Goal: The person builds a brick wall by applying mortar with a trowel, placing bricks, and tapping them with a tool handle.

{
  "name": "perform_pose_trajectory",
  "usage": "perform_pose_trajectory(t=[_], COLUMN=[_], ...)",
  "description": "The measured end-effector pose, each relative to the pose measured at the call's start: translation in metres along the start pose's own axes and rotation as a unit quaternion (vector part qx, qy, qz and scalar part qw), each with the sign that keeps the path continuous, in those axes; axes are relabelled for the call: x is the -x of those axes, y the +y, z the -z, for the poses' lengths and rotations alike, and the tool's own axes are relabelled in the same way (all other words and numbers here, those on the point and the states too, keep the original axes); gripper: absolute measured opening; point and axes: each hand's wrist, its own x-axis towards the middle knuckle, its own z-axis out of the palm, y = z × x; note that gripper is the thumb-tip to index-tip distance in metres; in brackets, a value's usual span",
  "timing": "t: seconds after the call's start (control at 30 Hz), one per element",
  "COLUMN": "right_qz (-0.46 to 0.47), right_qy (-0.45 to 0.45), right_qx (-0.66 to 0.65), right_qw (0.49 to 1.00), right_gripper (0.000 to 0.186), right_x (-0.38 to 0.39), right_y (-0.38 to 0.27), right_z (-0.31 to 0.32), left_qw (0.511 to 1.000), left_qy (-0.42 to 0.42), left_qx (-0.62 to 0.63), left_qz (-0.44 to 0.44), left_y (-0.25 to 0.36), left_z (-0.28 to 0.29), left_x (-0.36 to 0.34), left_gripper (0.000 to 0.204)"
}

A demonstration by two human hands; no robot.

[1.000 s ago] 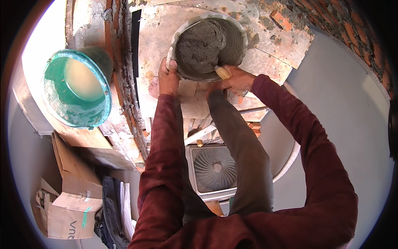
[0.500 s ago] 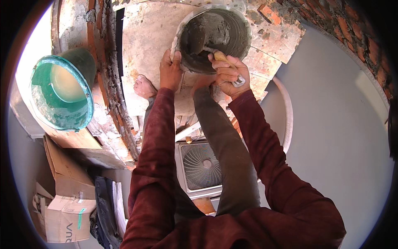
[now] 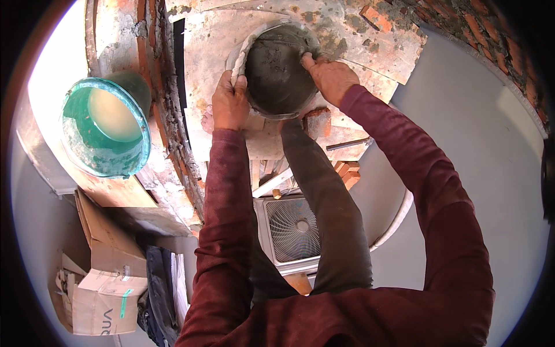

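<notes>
A bucket with a mortar-crusted rim stands on the stained boards in front of me, looking slightly tilted. Wet grey mortar coats its inside. My left hand is closed on the left rim, thumb over the edge. On the opposite side my right hand grips the right rim with its fingers curled. The trowel does not show now. Just below the bucket lies a broken red brick, beside my leg.
A green bucket of cloudy water stands on a ledge at left, beside a rough brick edge. An air-conditioner unit sits below between my legs. Cardboard boxes fill the lower left. A dark bar lies at the boards' edge.
My right hand has let go of the wooden-handled trowel and taken hold of the bucket's right rim. The bucket has shifted left and nearer, uncovering a brick. My left hand still grips the rim.
</notes>
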Motion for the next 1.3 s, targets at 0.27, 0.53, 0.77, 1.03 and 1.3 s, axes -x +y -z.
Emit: perform_pose_trajectory(t=[0.27, 0.53, 0.77, 1.03, 1.3], right_qz=[0.045, 0.029, -0.035, -0.006, 0.028], right_qy=[-0.112, -0.039, -0.15, -0.119, -0.032], right_qx=[-0.006, 0.089, -0.059, -0.091, 0.083], right_qw=[0.993, 0.995, 0.986, 0.989, 0.996], right_gripper=[0.057, 0.044, 0.042, 0.038, 0.03], right_x=[0.023, 0.019, -0.019, 0.044, 0.029], right_y=[-0.047, -0.018, 0.001, -0.06, -0.024], right_z=[-0.02, 0.05, -0.02, -0.024, 0.046], left_qw=[0.999, 1.0, 0.997, 0.999, 0.998], left_qy=[0.033, 0.0, 0.065, 0.021, 0.033], left_qx=[0.04, -0.019, 0.041, 0.039, 0.052], left_qz=[0.006, 0.012, 0.018, 0.003, -0.022], left_y=[-0.005, -0.01, -0.036, -0.031, -0.026], left_z=[-0.004, 0.01, 0.0, -0.003, -0.004], left_x=[-0.004, 0.003, 0.013, 0.008, 0.019], left_gripper=[0.021, 0.028, 0.026, 0.029, 0.029])
